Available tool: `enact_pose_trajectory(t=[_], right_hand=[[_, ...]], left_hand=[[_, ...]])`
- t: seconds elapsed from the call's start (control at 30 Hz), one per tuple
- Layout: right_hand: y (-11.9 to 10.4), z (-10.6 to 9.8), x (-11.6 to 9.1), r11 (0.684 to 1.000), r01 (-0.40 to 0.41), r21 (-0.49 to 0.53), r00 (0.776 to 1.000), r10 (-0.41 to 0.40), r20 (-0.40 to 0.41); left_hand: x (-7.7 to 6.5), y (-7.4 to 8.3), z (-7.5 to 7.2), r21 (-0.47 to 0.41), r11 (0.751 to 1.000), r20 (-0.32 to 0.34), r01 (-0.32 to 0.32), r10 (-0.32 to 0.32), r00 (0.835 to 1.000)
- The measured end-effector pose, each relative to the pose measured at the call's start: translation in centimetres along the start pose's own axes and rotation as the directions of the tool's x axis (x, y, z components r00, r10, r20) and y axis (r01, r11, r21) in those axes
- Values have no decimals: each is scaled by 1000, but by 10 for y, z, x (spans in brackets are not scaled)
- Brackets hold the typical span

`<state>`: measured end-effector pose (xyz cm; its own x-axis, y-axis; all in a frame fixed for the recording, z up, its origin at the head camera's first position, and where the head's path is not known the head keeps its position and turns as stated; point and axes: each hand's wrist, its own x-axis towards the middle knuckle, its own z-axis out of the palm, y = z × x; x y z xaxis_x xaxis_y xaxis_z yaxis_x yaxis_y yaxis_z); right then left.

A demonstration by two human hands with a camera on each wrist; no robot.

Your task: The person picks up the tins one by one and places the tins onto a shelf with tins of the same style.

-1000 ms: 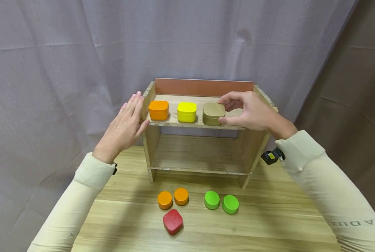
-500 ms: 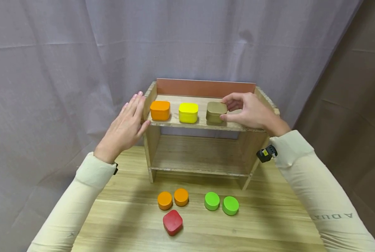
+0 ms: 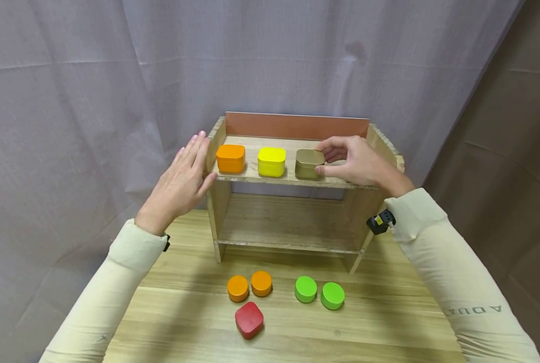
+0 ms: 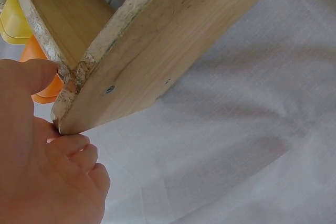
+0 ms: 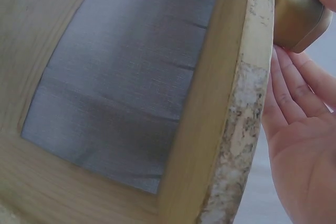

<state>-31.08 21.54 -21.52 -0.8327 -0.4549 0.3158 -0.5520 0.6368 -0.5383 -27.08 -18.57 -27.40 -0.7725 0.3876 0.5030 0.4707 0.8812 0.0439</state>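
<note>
Shelf of pale wood is topped by a rounded-square orange box, a rounded-square yellow box and, rightmost, a rounded-square bronze box, pinched by the right hand; the shelf's left side is touched by the straight-fingered left hand.

soft shadows on table, right-wrist view hazy

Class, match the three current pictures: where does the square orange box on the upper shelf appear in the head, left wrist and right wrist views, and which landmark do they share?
Head: just left of and above centre, the orange box beside the yellow box.
Left wrist: the orange box at upper left, partly hidden by the left hand.
Right wrist: not in it.
Shared landmark: the wooden shelf unit.
</note>
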Motion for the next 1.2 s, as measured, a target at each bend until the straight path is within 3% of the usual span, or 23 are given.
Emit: enact_pose_trajectory(t=[0.37,0.57,0.77,1.2], right_hand=[[-6,-8,-12,1000,18,12,999,-18,-27],[-14,-20,-27,997,57,-57,993,-62,-100],[-18,-27,-44,987,117,-109,987,-128,-98],[-20,-1,-65,943,323,-74,944,-327,-46]], left_hand=[[-2,-1,0,-8,1000,6,7,-7,1000],[-2,-3,0,-5,1000,1,5,-5,1000],[-1,-4,-1,-7,1000,2,3,-3,1000],[-2,-7,-2,-9,1000,6,11,-11,1000]])
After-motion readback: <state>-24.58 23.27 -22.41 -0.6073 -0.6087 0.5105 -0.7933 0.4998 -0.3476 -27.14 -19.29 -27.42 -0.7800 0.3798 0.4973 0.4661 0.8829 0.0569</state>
